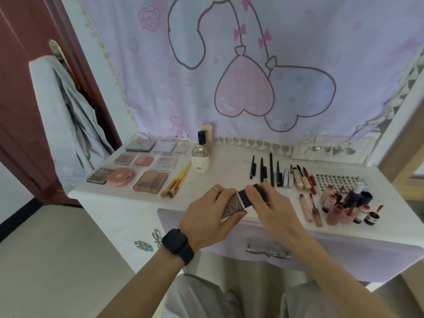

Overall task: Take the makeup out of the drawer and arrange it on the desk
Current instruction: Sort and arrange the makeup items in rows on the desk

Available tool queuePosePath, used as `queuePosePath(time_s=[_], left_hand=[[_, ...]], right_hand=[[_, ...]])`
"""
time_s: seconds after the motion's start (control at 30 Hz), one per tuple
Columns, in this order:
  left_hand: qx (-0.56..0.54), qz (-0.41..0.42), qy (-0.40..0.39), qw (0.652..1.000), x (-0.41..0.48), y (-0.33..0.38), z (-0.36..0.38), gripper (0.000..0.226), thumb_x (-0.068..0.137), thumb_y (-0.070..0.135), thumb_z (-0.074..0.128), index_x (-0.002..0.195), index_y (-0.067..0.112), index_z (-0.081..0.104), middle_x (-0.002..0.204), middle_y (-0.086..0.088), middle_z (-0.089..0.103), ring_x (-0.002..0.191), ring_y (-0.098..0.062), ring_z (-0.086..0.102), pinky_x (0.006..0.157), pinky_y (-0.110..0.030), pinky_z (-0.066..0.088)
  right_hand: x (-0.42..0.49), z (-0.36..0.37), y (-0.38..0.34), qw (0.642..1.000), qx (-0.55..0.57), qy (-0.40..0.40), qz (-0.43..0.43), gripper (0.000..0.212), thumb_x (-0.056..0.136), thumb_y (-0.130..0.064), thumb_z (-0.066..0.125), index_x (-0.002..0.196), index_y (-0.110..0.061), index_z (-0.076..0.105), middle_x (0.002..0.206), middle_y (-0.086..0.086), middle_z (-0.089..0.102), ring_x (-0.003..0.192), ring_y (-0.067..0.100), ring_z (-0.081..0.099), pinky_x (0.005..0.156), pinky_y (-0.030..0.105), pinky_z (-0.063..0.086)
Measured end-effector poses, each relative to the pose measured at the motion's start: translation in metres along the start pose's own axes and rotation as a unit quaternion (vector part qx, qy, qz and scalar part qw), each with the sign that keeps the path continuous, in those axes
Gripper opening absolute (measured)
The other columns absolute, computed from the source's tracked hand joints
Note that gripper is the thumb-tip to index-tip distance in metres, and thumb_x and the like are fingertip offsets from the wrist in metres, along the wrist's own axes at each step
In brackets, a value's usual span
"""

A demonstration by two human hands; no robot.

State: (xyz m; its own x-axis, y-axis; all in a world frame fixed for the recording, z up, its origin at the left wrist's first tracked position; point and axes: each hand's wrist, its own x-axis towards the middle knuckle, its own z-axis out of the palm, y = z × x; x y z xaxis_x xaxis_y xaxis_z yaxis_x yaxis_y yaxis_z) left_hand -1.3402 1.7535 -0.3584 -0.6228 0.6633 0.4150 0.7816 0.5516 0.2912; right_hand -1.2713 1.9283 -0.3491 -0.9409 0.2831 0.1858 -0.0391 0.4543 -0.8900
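You hold a brown tube (237, 204) with a black cap in both hands, just above the near edge of the white surface (229, 166). Your left hand (206, 216), with a ring and a black watch (177, 245), curls round the brown body. Your right hand (270, 203) grips the capped end. To the left lie palettes (150, 181) in rows, brushes (176, 182) and an upright bottle (200, 157). To the right, pencils (270, 171) lie side by side, with small red-filled bottles (344, 205) beyond them. The lilac drawer (321, 246) sits below your hands.
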Motion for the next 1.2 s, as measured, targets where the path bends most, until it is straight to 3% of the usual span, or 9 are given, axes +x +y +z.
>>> queuePosePath(time_s=[0.23, 0.33, 0.47, 0.57, 0.63, 0.7, 0.8, 1.0, 1.2], left_hand=[[-0.006, 0.024, -0.013, 1.000, 0.002, 0.016, 0.008, 0.050, 0.094, 0.057, 0.048, 0.122, 0.016, 0.052, 0.100, 0.002, 0.063, 0.070, -0.010, 0.048, 0.055, -0.014, 0.029], [-0.003, 0.042, -0.007, 0.999, 0.007, 0.019, 0.007, 0.048, 0.092, 0.057, 0.048, 0.118, 0.017, 0.053, 0.092, 0.005, 0.065, 0.062, -0.005, 0.042, 0.053, -0.008, 0.021], [0.026, 0.044, 0.017, 0.999, 0.003, 0.007, 0.007, 0.050, 0.092, 0.058, 0.042, 0.114, 0.015, 0.055, 0.088, 0.002, 0.065, 0.061, -0.007, 0.041, 0.051, -0.008, 0.020], [-0.027, -0.036, 0.030, 0.999, -0.008, -0.014, 0.010, 0.055, 0.089, 0.066, 0.036, 0.118, 0.021, 0.051, 0.093, 0.007, 0.064, 0.065, -0.010, 0.050, 0.050, -0.016, 0.037], [-0.085, -0.086, 0.050, 0.991, -0.009, -0.019, 0.015, 0.050, 0.087, 0.068, 0.034, 0.117, 0.029, 0.046, 0.090, 0.013, 0.063, 0.068, -0.009, 0.057, 0.056, -0.026, 0.046], [-0.162, -0.112, 0.080, 0.977, -0.006, -0.014, 0.021, 0.037, 0.089, 0.068, 0.037, 0.111, 0.039, 0.042, 0.081, 0.016, 0.060, 0.067, -0.008, 0.057, 0.056, -0.019, 0.043], [-0.283, -0.130, 0.111, 0.944, -0.001, -0.002, 0.026, 0.029, 0.092, 0.066, 0.042, 0.104, 0.041, 0.048, 0.074, 0.020, 0.054, 0.062, -0.005, 0.050, 0.058, -0.012, 0.039], [-0.531, -0.228, 0.063, 0.814, 0.017, 0.003, 0.026, 0.022, 0.102, 0.037, 0.047, 0.115, 0.025, 0.061, 0.087, 0.020, 0.066, 0.081, 0.003, 0.059, 0.071, -0.011, 0.047], [-0.479, -0.243, 0.050, 0.842, 0.038, -0.006, 0.027, 0.025, 0.097, 0.030, 0.061, 0.122, 0.026, 0.058, 0.106, 0.005, 0.066, 0.091, -0.004, 0.063, 0.070, -0.014, 0.051]], right_hand=[[-0.010, -0.024, 0.005, 1.000, -0.022, -0.012, -0.017, 0.033, 0.100, -0.053, 0.050, 0.086, -0.026, 0.061, 0.068, 0.003, 0.064, 0.055, 0.017, 0.051, 0.054, 0.025, 0.041], [-0.010, -0.026, 0.006, 1.000, -0.009, -0.022, -0.004, 0.034, 0.100, -0.054, 0.050, 0.083, -0.026, 0.060, 0.062, -0.008, 0.059, 0.052, 0.005, 0.046, 0.052, 0.019, 0.037], [-0.004, -0.048, 0.003, 0.994, 0.015, 0.107, 0.025, 0.047, 0.095, -0.064, 0.048, 0.090, -0.020, 0.063, 0.066, -0.005, 0.056, 0.051, 0.004, 0.044, 0.057, 0.031, 0.037], [0.000, -0.078, -0.005, 0.983, 0.085, 0.164, 0.022, 0.054, 0.090, -0.067, 0.049, 0.085, -0.014, 0.055, 0.059, -0.007, 0.046, 0.047, 0.011, 0.039, 0.045, 0.027, 0.035], [0.000, -0.076, -0.008, 0.969, 0.218, 0.111, 0.040, 0.040, 0.096, -0.055, 0.056, 0.080, -0.019, 0.059, 0.059, -0.006, 0.047, 0.042, 0.011, 0.035, 0.037, 0.021, 0.029], [-0.002, -0.066, -0.008, 0.932, 0.349, 0.039, 0.084, 0.033, 0.093, -0.050, 0.062, 0.081, -0.019, 0.067, 0.063, -0.001, 0.050, 0.043, 0.012, 0.033, 0.039, 0.021, 0.026], [-0.005, -0.055, -0.003, 0.901, 0.412, -0.034, 0.132, 0.035, 0.082, -0.054, 0.071, 0.083, -0.020, 0.075, 0.069, 0.002, 0.056, 0.045, 0.013, 0.039, 0.040, 0.021, 0.030], [-0.004, -0.047, 0.012, 0.852, 0.491, -0.072, 0.167, 0.043, 0.087, -0.040, 0.072, 0.118, -0.010, 0.070, 0.097, 0.013, 0.072, 0.051, 0.015, 0.052, 0.040, 0.021, 0.042], [0.007, -0.052, 0.015, 0.841, 0.504, -0.102, 0.170, 0.041, 0.096, -0.025, 0.062, 0.135, -0.012, 0.058, 0.130, 0.019, 0.067, 0.072, 0.022, 0.072, 0.048, 0.025, 0.055]])
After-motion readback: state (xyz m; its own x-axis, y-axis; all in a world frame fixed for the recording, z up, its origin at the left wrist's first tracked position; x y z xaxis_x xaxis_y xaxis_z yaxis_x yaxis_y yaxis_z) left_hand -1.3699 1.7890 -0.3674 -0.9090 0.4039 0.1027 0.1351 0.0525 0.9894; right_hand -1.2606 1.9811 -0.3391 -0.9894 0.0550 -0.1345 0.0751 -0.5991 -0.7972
